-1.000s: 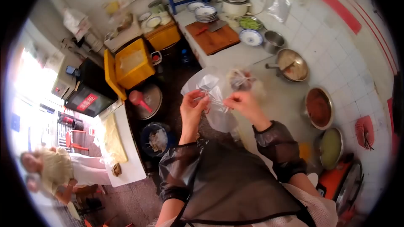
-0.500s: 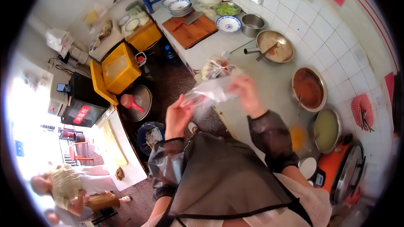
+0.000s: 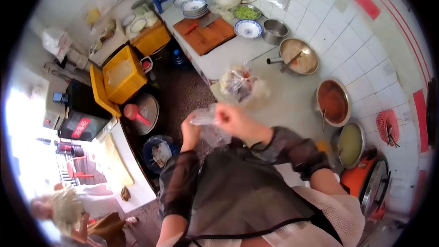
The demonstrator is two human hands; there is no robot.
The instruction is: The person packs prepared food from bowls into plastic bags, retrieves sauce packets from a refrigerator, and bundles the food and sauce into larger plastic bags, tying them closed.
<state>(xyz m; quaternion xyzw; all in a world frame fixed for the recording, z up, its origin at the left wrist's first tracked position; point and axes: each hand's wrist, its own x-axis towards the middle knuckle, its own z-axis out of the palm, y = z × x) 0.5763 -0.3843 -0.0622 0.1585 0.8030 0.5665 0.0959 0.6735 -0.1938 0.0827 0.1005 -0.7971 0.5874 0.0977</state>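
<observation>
A clear plastic bag [image 3: 215, 133] hangs in front of my apron, its top gathered between my two hands. My left hand [image 3: 190, 132] pinches one side of the bag's top. My right hand [image 3: 242, 122], curled into a loose fist and slightly blurred, grips the other side close by. Past my hands, a filled clear bag [image 3: 238, 83] stands on the counter [image 3: 279, 91]; what is in it I cannot make out exactly.
Along the wall are a pan [image 3: 305, 66], a bowl of red sauce [image 3: 333, 105] and a pot of pale green liquid [image 3: 351, 142]. A cleaver [image 3: 208, 19] lies on the cutting board [image 3: 201, 41]. A blue bin [image 3: 154, 162] stands on the floor; a person [image 3: 68, 208] is at lower left.
My hands have come closer together and nearer my body. The bag, stretched between them before, now hangs down gathered. The filled bag on the counter is more visible.
</observation>
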